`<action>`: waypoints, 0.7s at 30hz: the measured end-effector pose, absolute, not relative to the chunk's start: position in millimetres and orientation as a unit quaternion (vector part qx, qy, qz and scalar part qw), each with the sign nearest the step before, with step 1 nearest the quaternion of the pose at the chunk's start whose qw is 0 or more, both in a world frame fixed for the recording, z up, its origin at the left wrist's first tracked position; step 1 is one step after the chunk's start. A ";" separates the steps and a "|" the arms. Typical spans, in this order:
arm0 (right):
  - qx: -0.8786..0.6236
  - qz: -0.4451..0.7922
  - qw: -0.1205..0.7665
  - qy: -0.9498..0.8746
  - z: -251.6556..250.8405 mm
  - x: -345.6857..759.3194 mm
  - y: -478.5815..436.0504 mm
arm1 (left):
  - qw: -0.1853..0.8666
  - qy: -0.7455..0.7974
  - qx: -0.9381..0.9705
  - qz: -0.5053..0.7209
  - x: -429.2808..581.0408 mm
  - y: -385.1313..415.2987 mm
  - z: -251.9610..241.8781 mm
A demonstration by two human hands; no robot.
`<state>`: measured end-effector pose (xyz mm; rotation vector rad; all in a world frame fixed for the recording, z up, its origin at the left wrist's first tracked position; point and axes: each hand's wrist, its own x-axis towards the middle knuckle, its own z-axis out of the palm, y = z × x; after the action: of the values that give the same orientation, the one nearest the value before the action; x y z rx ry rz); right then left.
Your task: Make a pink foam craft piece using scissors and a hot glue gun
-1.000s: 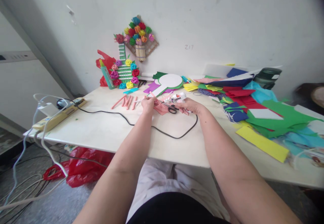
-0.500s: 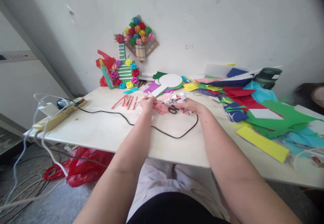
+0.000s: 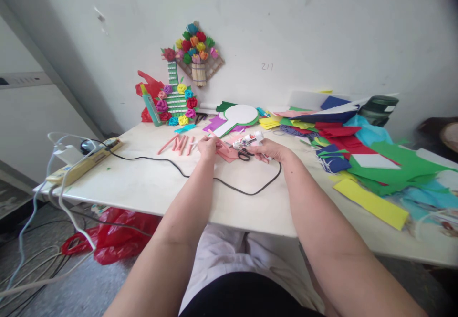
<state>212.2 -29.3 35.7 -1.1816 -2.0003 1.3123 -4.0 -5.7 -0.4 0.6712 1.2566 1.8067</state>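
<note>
Wall writing read "217" or "Z17". Left hand pinched pink strip; right hand curled around glue gun, print illegible.

What the left grip pinches is too small to make out. The right grip covers the handle of a white glue gun, its print too blurred to read. The blades of the black-handled scissors are mostly hidden. The tabletop and a blurred brown object are cut off at the right edge.
</note>
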 end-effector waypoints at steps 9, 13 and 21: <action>-0.444 0.477 0.222 -0.725 37.2 212.5 -30.5 | 0.404 0.495 0.272 0.719 -4.2 -8.5 1.8; -0.442 0.480 0.219 -0.725 36.9 213.0 -30.6 | 0.404 0.494 0.271 0.721 -4.6 -9.1 2.3; -0.429 0.502 0.265 -0.703 31.6 217.4 -26.9 | 0.431 0.444 0.281 0.733 -4.3 -8.2 1.4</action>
<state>217.4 -26.9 31.6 -1.1579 -1.8984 1.3575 -4.3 -8.2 1.4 0.7001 1.1081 1.8293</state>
